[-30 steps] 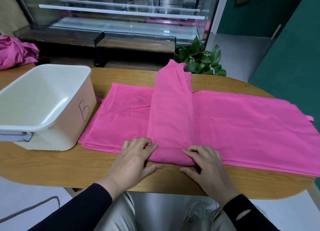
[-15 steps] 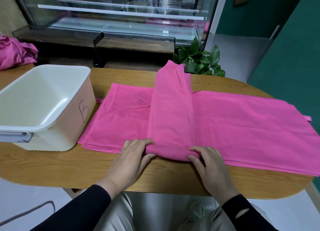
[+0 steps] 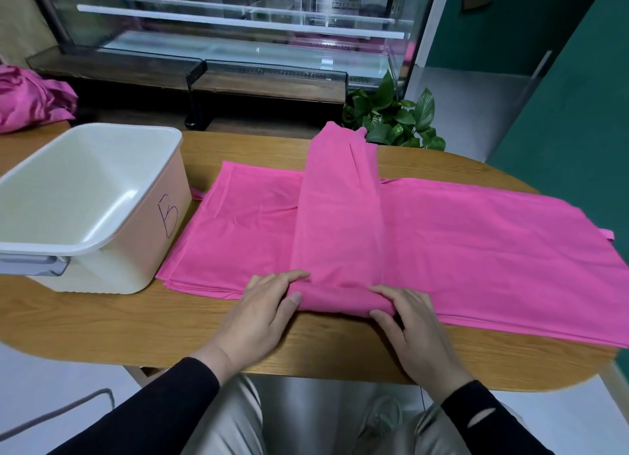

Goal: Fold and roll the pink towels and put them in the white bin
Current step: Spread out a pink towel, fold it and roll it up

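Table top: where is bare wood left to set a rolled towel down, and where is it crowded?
Bare table wood runs along the near edge, from below the white bin to the left hand. Another patch lies behind the flat towels, between the bin and the plant. The middle and right are covered by towels, both hands gripping the folded strip.

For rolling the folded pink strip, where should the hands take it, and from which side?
At the near end of the folded pink towel strip, one corner each, coming from the table's near edge. That end is already turned over into a small roll, which the left hand and right hand pinch.
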A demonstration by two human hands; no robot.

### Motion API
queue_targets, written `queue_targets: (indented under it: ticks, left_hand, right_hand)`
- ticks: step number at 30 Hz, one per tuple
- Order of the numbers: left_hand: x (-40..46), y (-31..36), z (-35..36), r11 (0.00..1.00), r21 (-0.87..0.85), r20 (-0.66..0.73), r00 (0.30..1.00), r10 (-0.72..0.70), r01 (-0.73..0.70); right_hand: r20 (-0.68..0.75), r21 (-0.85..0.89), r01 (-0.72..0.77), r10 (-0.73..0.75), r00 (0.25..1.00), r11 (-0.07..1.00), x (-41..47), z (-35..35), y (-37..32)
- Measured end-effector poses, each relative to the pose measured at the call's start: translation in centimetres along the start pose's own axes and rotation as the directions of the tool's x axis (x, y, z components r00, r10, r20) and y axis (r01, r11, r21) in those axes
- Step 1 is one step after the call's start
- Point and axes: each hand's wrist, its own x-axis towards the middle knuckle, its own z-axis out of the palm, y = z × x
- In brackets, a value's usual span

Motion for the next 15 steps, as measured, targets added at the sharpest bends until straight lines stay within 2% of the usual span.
queue_targets:
  ticks: [4, 11, 15]
  left_hand:
    - [0.11, 0.18, 0.15, 0.993, 0.113, 0.033, 0.999, 0.040, -0.044]
    - [0.10, 0.33, 0.35, 0.951, 0.287, 0.007, 0.993, 0.116, -0.113]
    - [0.03, 0.07, 0.57, 0.945, 0.310, 0.002, 0.994, 0.111, -0.106]
  right_hand:
    - [-0.020, 0.012, 0.010, -0.010, 1.000, 1.000, 0.23, 0.04, 0.10]
    - [-0.025, -0.057, 0.037, -0.038, 0.999, 0.998, 0.43, 0.61, 0.29]
    - [-0.144, -0.184, 0.041, -0.068, 0.987, 0.982, 0.20, 0.81, 0.19]
